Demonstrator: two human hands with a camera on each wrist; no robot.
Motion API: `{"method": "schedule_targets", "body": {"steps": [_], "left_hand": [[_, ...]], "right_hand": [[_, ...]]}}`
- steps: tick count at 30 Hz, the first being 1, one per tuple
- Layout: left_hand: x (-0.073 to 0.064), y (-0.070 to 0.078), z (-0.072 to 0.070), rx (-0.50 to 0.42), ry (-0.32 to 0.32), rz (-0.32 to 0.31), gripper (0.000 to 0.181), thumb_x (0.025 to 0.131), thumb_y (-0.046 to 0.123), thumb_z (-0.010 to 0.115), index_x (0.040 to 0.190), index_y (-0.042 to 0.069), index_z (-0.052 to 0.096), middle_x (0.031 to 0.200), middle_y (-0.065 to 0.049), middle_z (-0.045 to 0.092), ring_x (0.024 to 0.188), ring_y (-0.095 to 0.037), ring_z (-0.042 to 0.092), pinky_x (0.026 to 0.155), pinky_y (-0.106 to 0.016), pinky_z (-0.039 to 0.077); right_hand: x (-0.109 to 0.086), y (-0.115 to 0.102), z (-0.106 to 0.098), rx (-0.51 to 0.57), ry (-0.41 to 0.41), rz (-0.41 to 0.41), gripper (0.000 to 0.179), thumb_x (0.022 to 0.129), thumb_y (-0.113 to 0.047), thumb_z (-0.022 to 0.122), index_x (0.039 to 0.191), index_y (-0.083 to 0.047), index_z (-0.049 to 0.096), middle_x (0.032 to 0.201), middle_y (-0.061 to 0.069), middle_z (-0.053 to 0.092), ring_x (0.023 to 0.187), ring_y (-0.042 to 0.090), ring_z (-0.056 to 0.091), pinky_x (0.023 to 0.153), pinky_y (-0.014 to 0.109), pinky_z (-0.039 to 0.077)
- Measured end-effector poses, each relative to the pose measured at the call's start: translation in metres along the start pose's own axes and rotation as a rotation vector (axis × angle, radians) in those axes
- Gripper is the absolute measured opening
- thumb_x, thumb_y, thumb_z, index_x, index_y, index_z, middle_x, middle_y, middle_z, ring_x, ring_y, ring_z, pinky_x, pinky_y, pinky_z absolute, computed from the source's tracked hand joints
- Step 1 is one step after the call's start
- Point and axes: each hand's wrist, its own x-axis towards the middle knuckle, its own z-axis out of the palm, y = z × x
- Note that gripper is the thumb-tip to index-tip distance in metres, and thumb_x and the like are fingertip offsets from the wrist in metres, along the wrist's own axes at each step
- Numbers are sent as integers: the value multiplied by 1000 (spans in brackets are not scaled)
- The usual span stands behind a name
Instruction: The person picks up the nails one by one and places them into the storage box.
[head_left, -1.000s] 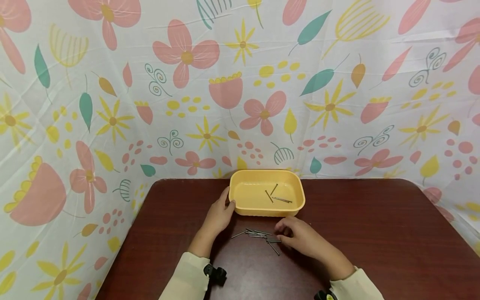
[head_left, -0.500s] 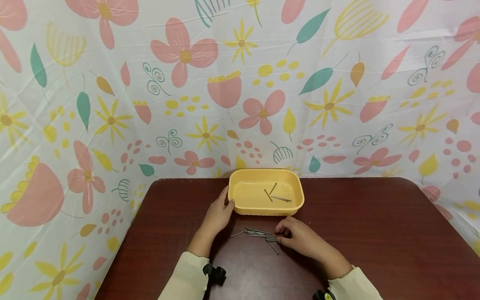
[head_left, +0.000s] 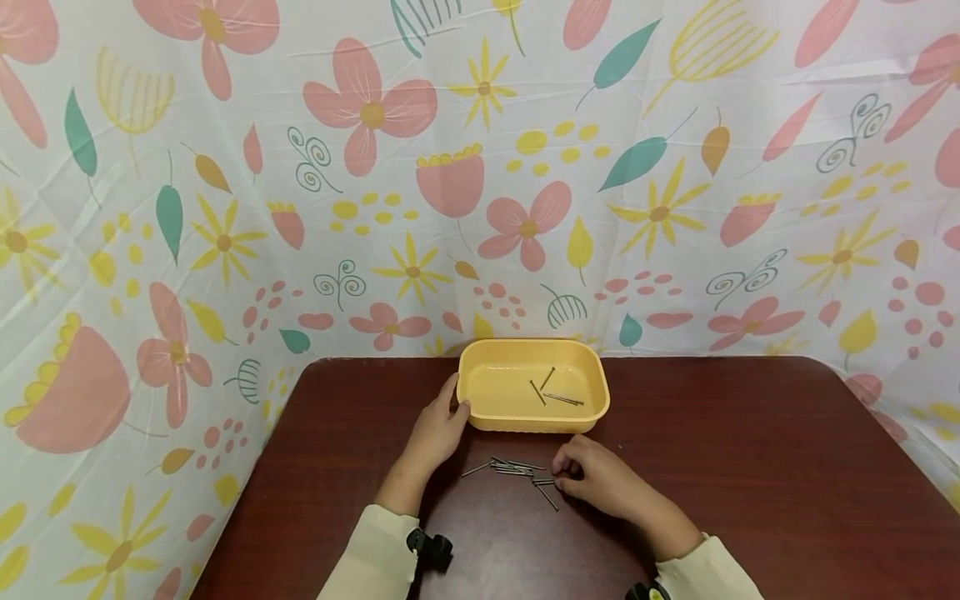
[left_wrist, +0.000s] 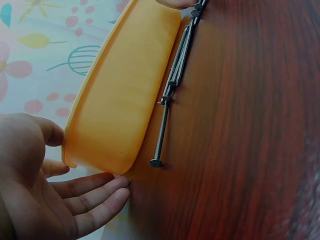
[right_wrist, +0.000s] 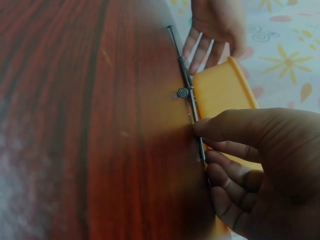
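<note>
A yellow plastic tray (head_left: 480,383) stands at the table's far side, with several steel nails (head_left: 538,392) lying inside. My left hand (head_left: 437,429) holds its left end, the thumb at the near corner; in the left wrist view the other fingers (left_wrist: 95,202) stretch fairly straight beside the end wall. In front of the tray lies a loose pile of nails (head_left: 513,468). At the right edge of that pile, my right hand (head_left: 607,479) has thumb and index finger on a nail (right_wrist: 201,150), pinching it near its end. The remaining fingers are curled, and the fingertips partly hide the nail.
The dark red-brown table (head_left: 720,450) extends to both sides and toward me. A white cloth with printed flowers (head_left: 660,108) hangs behind the tray and along the left. Black wrist cameras are strapped over cream sleeves (head_left: 375,550).
My right fingertips have shifted only slightly at the pile's right edge, and less of the nail there shows beside the thumb. The left hand and the tray stay in place.
</note>
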Motion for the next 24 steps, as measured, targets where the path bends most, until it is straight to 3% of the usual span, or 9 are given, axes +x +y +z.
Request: {"method": "schedule_targets", "body": {"steps": [11, 24], "left_hand": [[1, -1, 1, 9, 9, 6, 62, 106, 37, 45, 162, 23, 24, 110, -10, 65, 74, -15, 59, 81, -42, 49], [1, -2, 1, 0, 29, 11, 61, 105, 36, 46, 162, 23, 27, 134, -14, 63, 87, -17, 63, 92, -48, 50]], "right_hand": [[0, 1, -1, 15, -26, 6, 9, 88, -14, 77, 87, -17, 69, 88, -4, 55, 79, 5, 54, 70, 22, 45], [0, 2, -1, 34, -32, -1, 9, 88, -12, 76, 87, -17, 69, 88, -5, 55, 79, 4, 54, 70, 21, 46]]}}
